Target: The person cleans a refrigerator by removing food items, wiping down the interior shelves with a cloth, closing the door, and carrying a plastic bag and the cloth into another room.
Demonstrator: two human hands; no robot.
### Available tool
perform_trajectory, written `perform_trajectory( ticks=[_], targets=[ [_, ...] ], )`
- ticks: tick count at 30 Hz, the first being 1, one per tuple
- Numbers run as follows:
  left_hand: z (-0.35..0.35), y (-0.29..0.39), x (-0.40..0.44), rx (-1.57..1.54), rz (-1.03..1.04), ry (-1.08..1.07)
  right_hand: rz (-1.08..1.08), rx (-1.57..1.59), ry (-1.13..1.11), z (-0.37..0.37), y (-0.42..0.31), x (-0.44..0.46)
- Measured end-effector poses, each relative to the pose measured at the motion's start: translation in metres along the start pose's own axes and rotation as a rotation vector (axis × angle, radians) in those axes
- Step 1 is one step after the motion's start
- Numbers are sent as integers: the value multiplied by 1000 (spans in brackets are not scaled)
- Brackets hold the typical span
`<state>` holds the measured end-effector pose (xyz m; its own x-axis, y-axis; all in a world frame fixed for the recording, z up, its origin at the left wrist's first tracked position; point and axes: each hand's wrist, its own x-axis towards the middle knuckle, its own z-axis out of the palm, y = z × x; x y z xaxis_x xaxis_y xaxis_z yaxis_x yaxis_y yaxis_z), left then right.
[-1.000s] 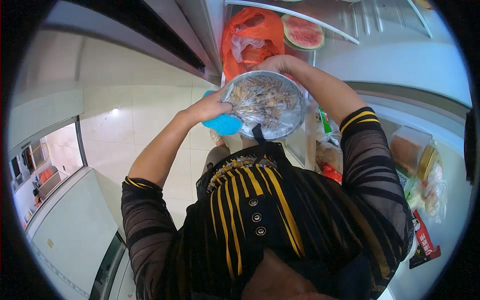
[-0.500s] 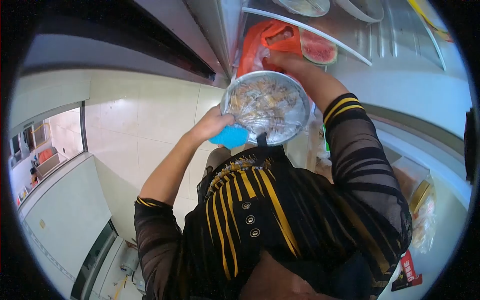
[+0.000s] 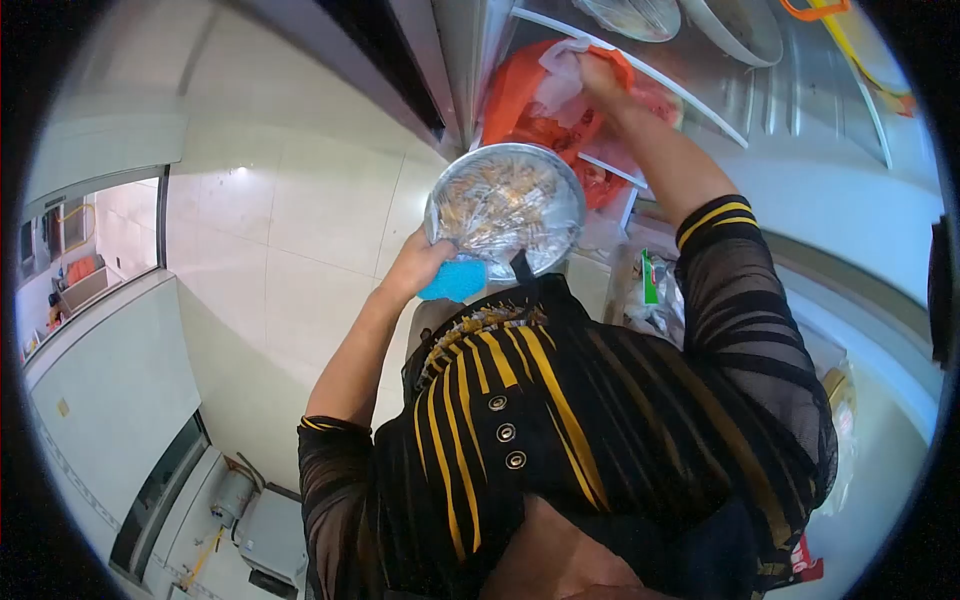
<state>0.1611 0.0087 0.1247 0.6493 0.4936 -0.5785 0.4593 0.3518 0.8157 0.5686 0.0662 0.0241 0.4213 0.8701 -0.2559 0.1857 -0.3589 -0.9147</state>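
My left hand (image 3: 422,264) is closed on the near left rim of a round metal bowl (image 3: 572,232) covered with clear plastic wrap. Brownish food shows through the wrap. A bright blue textured cloth or pad (image 3: 452,281) lies under my thumb against the bowl's side. Inside the fridge, my right hand (image 3: 602,78) grips the upper part of a red plastic bag (image 3: 520,95), with whitish plastic (image 3: 560,80) beside the fingers. My fingertips are partly hidden by the bag. A cut watermelon (image 3: 660,103) sits behind my right wrist, mostly covered by the bag and arm.
On the upper glass shelf stand a wrapped dish (image 3: 635,15) and a white bowl (image 3: 735,35). The open fridge door (image 3: 860,230) is at right, with packages (image 3: 655,290) below my right arm. Pale floor tiles (image 3: 310,220) extend left towards a kitchen counter.
My right hand has lifted the red bag's top up and back, partly covering the watermelon. The bowl in my left hand has shifted slightly left.
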Motion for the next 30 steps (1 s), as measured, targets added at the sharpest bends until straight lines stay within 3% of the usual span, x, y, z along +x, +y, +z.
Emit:
perform_trajectory(
  ticks=[1,3,5,7,9,11,13,16,18,19,21,22,23,24,25,26,28,30],
  targets=[
    [2,-5,3,1,4,-14,4,-5,13,-8,-16,-11],
    [5,-11,9,-20,31,39,182,273,164,-9,-44,-36],
    [5,-15,11,-33,-13,31,237,280,140,-10,-37,-42],
    [4,-23,9,-38,-44,33,265,381,-331,-12,-55,-66],
    [5,-31,14,16,-5,69,243,416,-299,-19,-81,-89],
    [4,-38,17,6,7,67,269,805,-641,-47,-88,-91],
    [3,-31,15,-1,19,67,195,886,-823,-70,-118,-105],
    [11,-22,11,-95,-20,62,41,857,-777,-103,-148,-133],
    [16,-30,13,-180,-46,143,-53,1023,-545,-117,-160,-155],
    [19,-32,12,-180,-44,131,-53,1018,-533,-130,-159,-154],
    [21,-41,14,-183,-90,193,-135,1047,-646,-153,-140,-150],
    [24,-45,14,-183,-95,183,-134,1086,-573,-157,-144,-158],
    [27,-50,14,-225,-122,226,-130,1085,-567,-199,-92,-153],
    [27,-56,16,-260,-163,261,-308,1154,-1057,-234,-34,-133],
    [29,-61,15,-259,-171,255,-503,1169,-1564,-241,18,-33],
    [32,-65,13,-301,-188,311,-500,1172,-1560,-257,-8,-126],
    [46,-63,9,-369,-172,436,-199,1130,-526,-211,-78,-142],
    [48,-77,8,-404,-141,482,-161,1111,-475,-233,-48,-141]
  ],
)
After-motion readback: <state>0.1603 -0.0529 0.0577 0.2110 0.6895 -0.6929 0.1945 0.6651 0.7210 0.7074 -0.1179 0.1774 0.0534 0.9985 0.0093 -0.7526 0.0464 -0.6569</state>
